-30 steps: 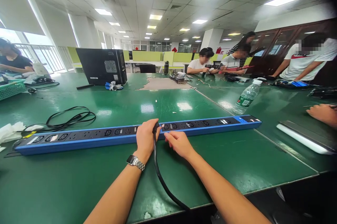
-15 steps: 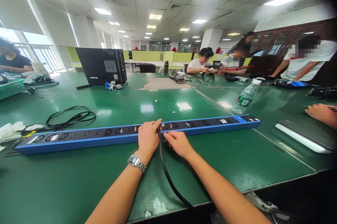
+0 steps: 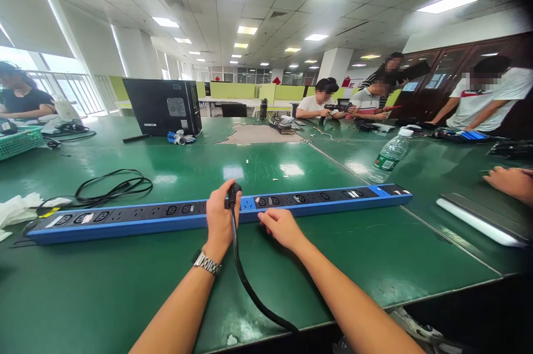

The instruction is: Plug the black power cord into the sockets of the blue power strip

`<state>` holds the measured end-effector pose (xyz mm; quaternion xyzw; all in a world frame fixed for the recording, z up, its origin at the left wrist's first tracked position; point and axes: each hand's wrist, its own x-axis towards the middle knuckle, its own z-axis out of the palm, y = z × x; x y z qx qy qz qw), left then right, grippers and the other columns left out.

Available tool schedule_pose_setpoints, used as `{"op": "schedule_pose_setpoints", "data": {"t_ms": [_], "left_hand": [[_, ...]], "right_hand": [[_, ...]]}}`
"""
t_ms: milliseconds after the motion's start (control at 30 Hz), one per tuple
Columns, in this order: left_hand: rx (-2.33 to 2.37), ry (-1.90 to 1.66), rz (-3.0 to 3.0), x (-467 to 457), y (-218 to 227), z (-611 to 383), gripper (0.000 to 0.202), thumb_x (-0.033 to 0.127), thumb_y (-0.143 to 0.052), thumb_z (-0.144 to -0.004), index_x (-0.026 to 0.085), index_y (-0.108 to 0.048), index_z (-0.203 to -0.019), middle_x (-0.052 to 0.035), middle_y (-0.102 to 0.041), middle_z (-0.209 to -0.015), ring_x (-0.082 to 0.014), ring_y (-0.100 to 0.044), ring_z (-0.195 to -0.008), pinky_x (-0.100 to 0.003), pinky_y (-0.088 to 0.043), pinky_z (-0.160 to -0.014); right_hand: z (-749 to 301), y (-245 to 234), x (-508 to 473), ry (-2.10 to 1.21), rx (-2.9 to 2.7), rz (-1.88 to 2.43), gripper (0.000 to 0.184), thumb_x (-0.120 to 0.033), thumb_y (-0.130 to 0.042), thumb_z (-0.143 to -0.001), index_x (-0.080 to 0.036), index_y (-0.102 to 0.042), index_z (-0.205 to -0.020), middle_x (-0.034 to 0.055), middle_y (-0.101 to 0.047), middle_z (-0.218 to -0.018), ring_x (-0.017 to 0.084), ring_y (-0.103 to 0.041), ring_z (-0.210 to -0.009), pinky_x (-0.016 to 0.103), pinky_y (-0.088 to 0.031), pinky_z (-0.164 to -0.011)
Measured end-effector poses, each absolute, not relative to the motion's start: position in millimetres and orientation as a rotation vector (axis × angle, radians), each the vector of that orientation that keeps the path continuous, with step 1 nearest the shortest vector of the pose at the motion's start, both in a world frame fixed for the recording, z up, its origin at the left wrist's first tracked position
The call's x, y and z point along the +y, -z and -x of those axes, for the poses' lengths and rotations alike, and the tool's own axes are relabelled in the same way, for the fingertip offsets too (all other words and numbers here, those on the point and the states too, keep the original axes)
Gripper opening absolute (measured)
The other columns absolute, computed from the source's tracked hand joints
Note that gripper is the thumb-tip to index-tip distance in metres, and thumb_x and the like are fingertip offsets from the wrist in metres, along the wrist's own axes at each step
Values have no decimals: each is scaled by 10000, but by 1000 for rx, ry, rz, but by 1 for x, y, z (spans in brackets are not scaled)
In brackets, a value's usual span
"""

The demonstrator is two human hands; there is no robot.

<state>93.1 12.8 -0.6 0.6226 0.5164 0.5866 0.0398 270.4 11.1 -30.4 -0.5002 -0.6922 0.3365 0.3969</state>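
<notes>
My left hand (image 3: 220, 220), with a metal-banded watch (image 3: 207, 261) at the wrist, is closed around a black power plug (image 3: 234, 192). The plug is held just above a long blue and black power strip (image 3: 137, 225). A thick black cable (image 3: 246, 282) runs down from it past the table's near edge. To the right of the plug, a blue socket section (image 3: 248, 203) of the strip shows bare. My right hand (image 3: 283, 227) rests against the strip's front edge with its fingers curled in; I see nothing in them.
The strip lies across a green table (image 3: 137, 282). A thin black cord (image 3: 112, 185) is coiled behind its left end. A water bottle (image 3: 391, 155) stands behind its right part. A black computer case (image 3: 156, 107) sits farther back. Another person's hand (image 3: 510, 182) is at right.
My left hand has lifted the plug off the strip and moved a little left, uncovering the blue socket section. My right hand has stayed almost where it was.
</notes>
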Motion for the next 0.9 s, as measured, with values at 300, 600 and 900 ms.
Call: {"op": "schedule_pose_setpoints", "data": {"t_ms": [300, 600, 900], "left_hand": [[1885, -1614, -1784, 3, 0, -23, 426, 480, -542, -844, 185, -626, -1139, -83, -700, -1042, -224, -652, -935, -360, -499, -893], [2023, -1317, -1825, 8, 3, 11, 456, 461, -531, -813, 192, -651, -1161, -98, -732, -997, -262, -676, -904, -398, -513, -872], [2134, -1099, -2108, 2, -1, 7, 433, 446, -497, -849, 223, -644, -1191, -99, -736, -927, -276, -682, -865, -383, -524, -812]], "right_hand": [[-270, 27, 10, -859, -1764, 1273, 354, -439, -517, -834, -192, -577, -588, -37, -523, -457, 99, -445, -404, 221, -342, -459], [-270, 26, 9, -897, -1755, 1282, 396, -477, -487, -860, -187, -579, -607, -40, -513, -465, 94, -442, -403, 220, -342, -465], [-270, 24, 9, -900, -1760, 1287, 426, -500, -472, -872, -184, -589, -611, -39, -513, -463, 97, -451, -406, 223, -347, -474]]}}
